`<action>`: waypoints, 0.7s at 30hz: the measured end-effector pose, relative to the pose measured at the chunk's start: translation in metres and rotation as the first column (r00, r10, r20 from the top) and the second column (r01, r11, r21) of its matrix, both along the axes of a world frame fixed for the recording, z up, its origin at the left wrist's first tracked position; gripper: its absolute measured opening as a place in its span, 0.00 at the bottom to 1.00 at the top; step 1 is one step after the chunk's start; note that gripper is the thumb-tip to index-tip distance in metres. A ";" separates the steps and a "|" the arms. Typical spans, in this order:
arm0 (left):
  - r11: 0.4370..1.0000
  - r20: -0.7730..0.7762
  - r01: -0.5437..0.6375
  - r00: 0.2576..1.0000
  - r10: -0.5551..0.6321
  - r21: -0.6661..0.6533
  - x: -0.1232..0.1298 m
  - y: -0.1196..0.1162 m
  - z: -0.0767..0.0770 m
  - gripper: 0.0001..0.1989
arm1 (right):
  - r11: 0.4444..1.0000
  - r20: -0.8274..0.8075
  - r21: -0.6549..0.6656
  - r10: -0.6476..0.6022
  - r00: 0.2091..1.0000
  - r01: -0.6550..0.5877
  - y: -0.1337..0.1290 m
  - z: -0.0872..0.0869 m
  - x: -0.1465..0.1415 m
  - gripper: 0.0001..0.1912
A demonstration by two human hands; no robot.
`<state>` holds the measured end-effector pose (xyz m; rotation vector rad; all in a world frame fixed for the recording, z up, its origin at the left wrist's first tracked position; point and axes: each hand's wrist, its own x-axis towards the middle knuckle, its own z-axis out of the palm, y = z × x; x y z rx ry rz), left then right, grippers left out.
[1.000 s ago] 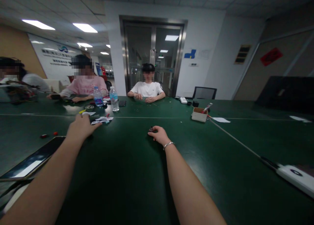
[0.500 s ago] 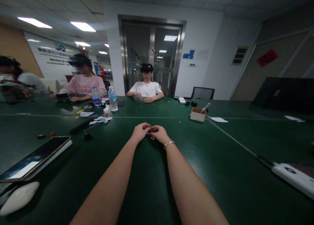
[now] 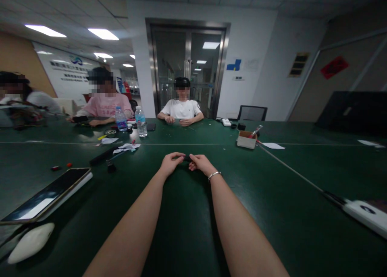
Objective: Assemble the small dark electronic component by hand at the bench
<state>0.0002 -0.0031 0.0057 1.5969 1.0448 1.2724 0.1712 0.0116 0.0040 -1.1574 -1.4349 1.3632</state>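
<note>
A small dark object (image 3: 187, 158) is held up between my two hands over the green table; its kind is too small to make out. My right hand (image 3: 202, 164), with a silver bracelet at the wrist, pinches the object's right side between thumb and fingers. On the other side, my left hand (image 3: 171, 163) has its thumb and fingertips closed at the object's left end. Both forearms reach forward across the green table (image 3: 184, 228).
To the left lie a phone (image 3: 48, 194) on a white box, a white mouse (image 3: 32, 242) and a black marker-like stick (image 3: 104, 155). Water bottles (image 3: 140, 122) stand farther back. At right are a small box (image 3: 246, 141) and a power strip (image 3: 367, 216). People sit opposite.
My hands have drawn slightly apart, the right one shifting a little rightward, so more of the dark object shows between the fingertips. The view has turned slightly left.
</note>
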 end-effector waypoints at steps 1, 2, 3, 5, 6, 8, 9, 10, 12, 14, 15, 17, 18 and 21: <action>1.000 0.030 0.016 0.999 -0.016 -0.005 0.000 0.001 -0.001 0.17 | 1.000 0.006 0.003 -0.004 1.000 0.004 0.000 0.000 0.000 0.17; 0.999 0.056 0.031 0.998 -0.030 -0.009 0.000 0.002 -0.002 0.18 | 1.000 0.012 0.009 -0.004 1.000 0.004 0.001 0.000 0.000 0.17; 0.999 0.074 0.042 0.996 -0.042 -0.012 0.000 0.002 -0.002 0.19 | 1.000 0.016 0.016 -0.003 1.000 0.003 0.001 0.000 0.000 0.17; 0.999 0.077 0.047 0.996 -0.046 -0.009 0.000 0.003 -0.002 0.21 | 1.000 0.021 0.022 0.004 1.000 -0.004 0.001 0.000 0.000 0.18; 0.999 0.077 0.043 0.996 -0.042 -0.008 0.000 0.004 -0.001 0.21 | 1.000 0.019 0.021 0.007 1.000 -0.007 0.001 0.000 0.001 0.18; 0.998 0.101 0.022 0.995 -0.017 -0.055 0.001 0.005 -0.001 0.20 | 1.000 0.007 0.015 0.002 1.000 -0.002 0.000 0.000 0.001 0.17; 0.995 0.116 0.009 0.993 0.003 -0.102 0.003 0.006 -0.002 0.19 | 1.000 0.001 0.009 -0.002 1.000 0.002 0.000 0.000 0.001 0.17; 0.988 0.121 -0.009 0.992 0.028 -0.153 0.004 0.008 -0.002 0.19 | 1.000 -0.004 0.005 -0.004 1.000 0.004 0.000 0.001 0.001 0.17; 0.974 0.067 -0.056 0.995 0.072 -0.221 0.006 0.010 -0.005 0.18 | 1.000 -0.009 0.001 -0.006 1.000 0.006 0.000 0.001 0.001 0.17; 0.976 -0.037 -0.099 0.995 0.093 -0.194 0.007 0.011 -0.007 0.18 | 1.000 -0.006 0.004 -0.003 1.000 0.003 0.000 0.001 0.000 0.16; 0.982 -0.072 -0.105 0.993 0.095 -0.157 0.008 0.011 -0.008 0.17 | 1.000 -0.003 0.010 -0.003 1.000 0.004 0.000 0.001 0.000 0.16; 0.994 -0.090 -0.077 0.994 0.070 -0.074 0.007 0.010 -0.008 0.14 | 1.000 0.002 0.018 -0.005 1.000 0.005 0.000 0.001 0.000 0.16; 0.997 -0.076 -0.055 0.996 0.051 -0.049 0.007 0.010 -0.007 0.13 | 1.000 0.005 0.020 -0.004 1.000 0.004 0.000 0.001 0.000 0.16; 0.995 -0.019 -0.020 1.000 0.018 -0.099 0.006 0.009 -0.005 0.14 | 1.000 0.005 0.025 -0.006 1.000 0.006 0.000 0.001 0.000 0.16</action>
